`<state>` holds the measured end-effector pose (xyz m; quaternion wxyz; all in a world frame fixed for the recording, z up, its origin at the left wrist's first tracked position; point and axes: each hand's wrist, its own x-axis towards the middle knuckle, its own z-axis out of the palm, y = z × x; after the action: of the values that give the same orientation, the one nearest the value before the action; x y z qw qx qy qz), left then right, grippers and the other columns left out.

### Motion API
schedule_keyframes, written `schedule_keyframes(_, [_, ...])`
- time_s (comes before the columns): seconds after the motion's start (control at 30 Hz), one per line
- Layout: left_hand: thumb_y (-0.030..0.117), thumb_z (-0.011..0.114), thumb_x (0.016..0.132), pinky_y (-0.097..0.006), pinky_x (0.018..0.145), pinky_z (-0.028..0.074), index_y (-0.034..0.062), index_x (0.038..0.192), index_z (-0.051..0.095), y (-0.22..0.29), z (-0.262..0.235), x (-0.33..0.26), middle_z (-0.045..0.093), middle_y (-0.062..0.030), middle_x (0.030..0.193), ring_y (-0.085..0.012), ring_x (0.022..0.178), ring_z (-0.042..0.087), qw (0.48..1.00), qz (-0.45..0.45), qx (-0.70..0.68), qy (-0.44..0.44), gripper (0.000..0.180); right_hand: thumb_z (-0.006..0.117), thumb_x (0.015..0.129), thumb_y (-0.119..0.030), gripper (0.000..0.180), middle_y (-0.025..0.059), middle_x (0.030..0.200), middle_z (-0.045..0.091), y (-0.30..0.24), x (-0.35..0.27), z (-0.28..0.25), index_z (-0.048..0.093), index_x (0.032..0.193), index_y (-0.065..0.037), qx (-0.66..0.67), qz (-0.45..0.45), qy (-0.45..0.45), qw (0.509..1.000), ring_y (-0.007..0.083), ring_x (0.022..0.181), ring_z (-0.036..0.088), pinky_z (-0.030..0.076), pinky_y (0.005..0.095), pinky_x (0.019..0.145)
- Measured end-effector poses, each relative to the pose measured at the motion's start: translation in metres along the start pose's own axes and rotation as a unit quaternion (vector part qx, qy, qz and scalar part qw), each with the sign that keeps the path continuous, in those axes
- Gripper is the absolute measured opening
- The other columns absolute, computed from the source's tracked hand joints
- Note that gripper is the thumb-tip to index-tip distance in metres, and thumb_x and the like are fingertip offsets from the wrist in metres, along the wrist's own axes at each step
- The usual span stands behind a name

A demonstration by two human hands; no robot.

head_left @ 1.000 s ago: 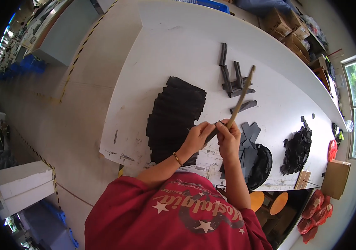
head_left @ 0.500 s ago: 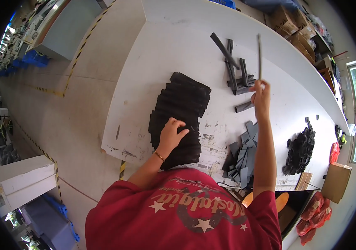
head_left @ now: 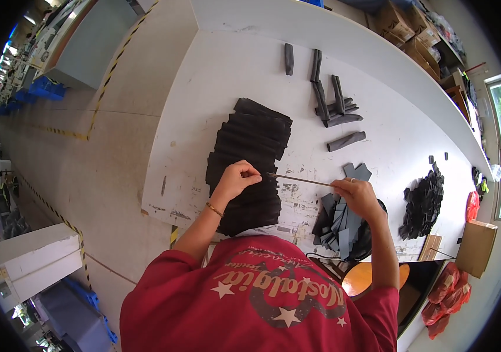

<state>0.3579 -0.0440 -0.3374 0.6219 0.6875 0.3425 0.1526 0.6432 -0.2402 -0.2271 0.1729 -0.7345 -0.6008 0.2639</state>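
Note:
A pile of flat black fabric-like strips (head_left: 249, 138) lies in overlapping layers in front of me. Over its middle, my left hand (head_left: 236, 182) is closed in a pinch at the pile's right part; what its fingertips hold is too small and dark to make out. My right hand (head_left: 357, 195) grips one end of a thin dark rod (head_left: 302, 179). The rod lies nearly level, its far tip close beside my left fingertips. Beyond the rod lie a single dark grey tube (head_left: 346, 141) and a cluster of similar tubes (head_left: 337, 97). Another tube (head_left: 288, 58) lies farther back.
Grey flat strips (head_left: 338, 226) lie in a heap by my right forearm. Farther right is a heap of small black pieces (head_left: 423, 202). A raised ledge (head_left: 344, 44) bounds the white table (head_left: 197, 94) at the back. A cardboard box (head_left: 474, 249) stands at right.
My right hand has swung down and toward me, bringing the rod from upright to nearly level beside my left hand. The tube that was slanting at the back now lies farther left, apart from the cluster.

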Motion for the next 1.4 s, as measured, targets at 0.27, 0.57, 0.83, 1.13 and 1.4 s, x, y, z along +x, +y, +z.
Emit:
schedule_keyframes(0.27, [0.010,0.076,0.074,-0.025,0.065,0.045,0.0010,0.079,0.069,0.004,-0.001,-0.005,0.058,-0.0025,0.077,-0.0116,0.069,0.055,1.000,0.012,0.012,0.002,0.013,0.062,0.083,-0.008,0.018,0.0104,0.082,0.067,-0.003,0.000,-0.001,0.069,0.100,-0.008,-0.026,-0.029,-0.013,0.999,0.0297,0.071,0.063,0.050,0.0352,0.065])
schedule_keyframes(0.57, [0.013,0.077,0.065,-0.033,0.077,0.043,0.0099,0.077,0.069,0.087,0.044,-0.008,0.061,-0.0030,0.086,-0.0224,0.086,0.054,0.920,0.320,0.227,-0.024,0.015,0.056,0.088,-0.011,0.029,0.0105,0.079,0.066,-0.028,0.029,0.107,0.059,0.117,-0.008,0.193,-0.045,-0.027,0.980,0.0236,0.067,0.063,0.048,0.0336,0.062])
schedule_keyframes(0.83, [0.018,0.064,0.089,-0.042,0.090,0.050,0.0025,0.113,0.058,0.004,0.043,-0.004,0.066,-0.0102,0.089,-0.0277,0.093,0.065,0.755,-0.049,-0.652,0.058,0.029,0.056,0.089,-0.008,0.028,0.0050,0.076,0.062,-0.062,0.018,0.154,0.056,0.116,0.001,0.423,0.075,-0.007,0.903,0.0093,0.065,0.053,0.043,0.0252,0.061])
schedule_keyframes(1.13, [0.022,0.069,0.087,-0.038,0.072,0.055,0.0053,0.101,0.064,0.026,0.069,-0.002,0.065,-0.0069,0.079,-0.0234,0.073,0.065,0.742,-0.115,-0.634,0.185,0.023,0.050,0.090,-0.005,0.028,0.0170,0.076,0.061,-0.077,-0.006,0.183,0.052,0.117,0.003,0.275,0.109,0.122,0.947,0.0290,0.068,0.062,0.048,0.0354,0.062])
schedule_keyframes(1.4, [0.023,0.071,0.085,-0.022,0.042,0.040,0.0046,0.091,0.065,0.036,0.052,0.021,0.063,-0.0064,0.070,-0.0145,0.054,0.058,0.819,-0.133,-0.508,0.233,0.021,0.048,0.095,-0.009,0.018,0.0095,0.061,0.057,-0.071,-0.064,0.187,0.057,0.106,0.001,0.304,0.144,0.065,0.940,0.0178,0.053,0.054,0.043,0.0311,0.051])
